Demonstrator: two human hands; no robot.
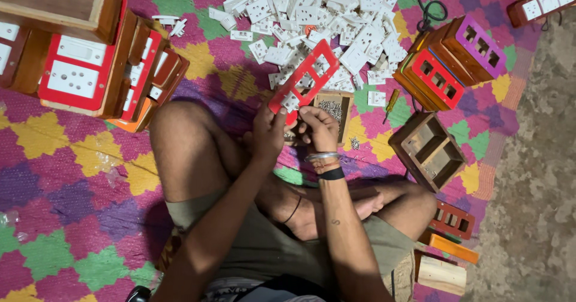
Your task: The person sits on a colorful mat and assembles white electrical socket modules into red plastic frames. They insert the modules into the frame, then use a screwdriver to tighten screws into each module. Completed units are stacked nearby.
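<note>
I sit cross-legged on a patterned mat. My left hand (267, 133) and my right hand (320, 128) both grip the near end of a red plastic faceplate (304, 75) with rectangular cut-outs, held tilted above my legs. A white socket piece (290, 101) sits in the plate's lowest cut-out, close to my fingers. Just beyond my right hand lies a small wooden box of screws (333, 107). A large heap of white socket and switch parts (324, 20) spreads over the mat behind the plate.
Stacked wooden switch boxes with red plates (84, 68) stand at the left. Boxes with red and purple plates (453, 59) and an empty wooden box (427, 151) are at the right. A small screwdriver (390, 103) lies nearby. Bare concrete floor (540, 176) borders the mat's right side.
</note>
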